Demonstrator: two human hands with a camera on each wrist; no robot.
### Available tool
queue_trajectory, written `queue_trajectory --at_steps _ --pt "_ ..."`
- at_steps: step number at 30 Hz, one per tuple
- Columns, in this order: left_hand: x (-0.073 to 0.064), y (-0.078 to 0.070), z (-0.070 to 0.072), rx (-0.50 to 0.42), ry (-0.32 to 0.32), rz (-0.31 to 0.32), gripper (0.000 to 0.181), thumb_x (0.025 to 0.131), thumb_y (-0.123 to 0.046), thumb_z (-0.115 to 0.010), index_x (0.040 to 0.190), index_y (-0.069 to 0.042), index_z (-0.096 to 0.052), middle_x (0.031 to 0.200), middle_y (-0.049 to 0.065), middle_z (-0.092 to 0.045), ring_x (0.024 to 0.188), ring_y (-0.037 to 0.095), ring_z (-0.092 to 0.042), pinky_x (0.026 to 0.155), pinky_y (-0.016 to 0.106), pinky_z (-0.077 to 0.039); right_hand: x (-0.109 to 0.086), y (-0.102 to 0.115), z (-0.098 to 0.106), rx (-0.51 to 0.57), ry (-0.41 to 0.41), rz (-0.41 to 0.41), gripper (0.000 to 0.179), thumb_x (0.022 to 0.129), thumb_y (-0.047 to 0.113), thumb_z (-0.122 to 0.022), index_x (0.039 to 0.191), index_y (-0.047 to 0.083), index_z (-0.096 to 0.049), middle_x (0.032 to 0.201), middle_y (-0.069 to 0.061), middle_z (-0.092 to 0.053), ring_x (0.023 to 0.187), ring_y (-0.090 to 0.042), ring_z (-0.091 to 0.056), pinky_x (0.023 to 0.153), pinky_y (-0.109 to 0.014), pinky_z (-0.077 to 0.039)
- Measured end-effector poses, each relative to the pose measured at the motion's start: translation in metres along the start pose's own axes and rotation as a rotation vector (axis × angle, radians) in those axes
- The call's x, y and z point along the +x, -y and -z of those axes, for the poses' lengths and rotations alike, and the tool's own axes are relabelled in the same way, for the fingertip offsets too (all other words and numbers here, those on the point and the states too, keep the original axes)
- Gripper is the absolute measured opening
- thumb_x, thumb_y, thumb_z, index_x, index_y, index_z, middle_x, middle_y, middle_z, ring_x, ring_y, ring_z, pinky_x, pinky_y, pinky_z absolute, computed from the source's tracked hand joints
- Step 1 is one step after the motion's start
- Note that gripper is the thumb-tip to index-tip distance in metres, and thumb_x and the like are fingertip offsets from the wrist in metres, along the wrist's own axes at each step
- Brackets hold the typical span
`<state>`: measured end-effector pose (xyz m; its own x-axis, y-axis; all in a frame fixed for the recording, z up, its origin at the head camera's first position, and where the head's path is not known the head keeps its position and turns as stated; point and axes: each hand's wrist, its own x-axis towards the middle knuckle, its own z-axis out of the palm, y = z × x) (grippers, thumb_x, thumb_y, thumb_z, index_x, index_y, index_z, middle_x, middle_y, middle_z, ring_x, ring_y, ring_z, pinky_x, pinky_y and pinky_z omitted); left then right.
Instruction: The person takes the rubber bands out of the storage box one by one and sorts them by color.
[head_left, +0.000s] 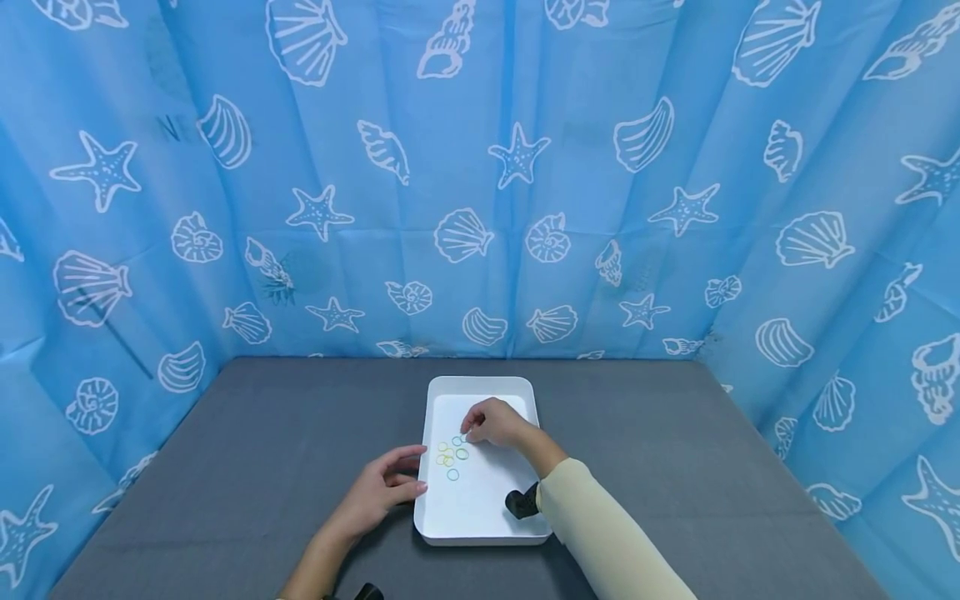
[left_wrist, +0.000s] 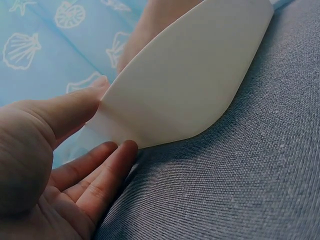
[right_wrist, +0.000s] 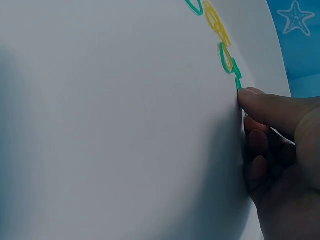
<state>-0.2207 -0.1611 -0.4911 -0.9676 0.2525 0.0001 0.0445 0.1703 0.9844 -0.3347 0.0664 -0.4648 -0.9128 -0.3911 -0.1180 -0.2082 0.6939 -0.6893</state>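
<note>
Right fingers [right_wrist: 265, 106] pinch a green ring [right_wrist: 238, 82] between tips.

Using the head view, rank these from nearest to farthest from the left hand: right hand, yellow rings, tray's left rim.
1. Tray's left rim: nearest, right at the left hand.
2. Yellow rings: a little farther right, just inside that rim.
3. Right hand: farthest, beyond the yellow rings to the right.
</note>
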Motion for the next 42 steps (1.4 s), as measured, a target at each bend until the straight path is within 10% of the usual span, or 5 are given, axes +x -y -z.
queue_trajectory --at_steps 42 --pt "-0.002 -0.003 0.000 -0.001 -0.003 0.011 0.059 0.087 -0.014 -0.075 0.139 -0.004 -0.050 0.126 0.021 -0.056 0.098 0.025 -0.064 0.081 0.037 -0.052 -0.008 0.003 0.025 -0.023 -0.164 0.027 0.010 0.090 0.004 -0.067 0.080 0.006 -0.069 0.075 -0.001 -0.060 0.070 -0.016 -0.052 0.062 -0.027 -0.044"
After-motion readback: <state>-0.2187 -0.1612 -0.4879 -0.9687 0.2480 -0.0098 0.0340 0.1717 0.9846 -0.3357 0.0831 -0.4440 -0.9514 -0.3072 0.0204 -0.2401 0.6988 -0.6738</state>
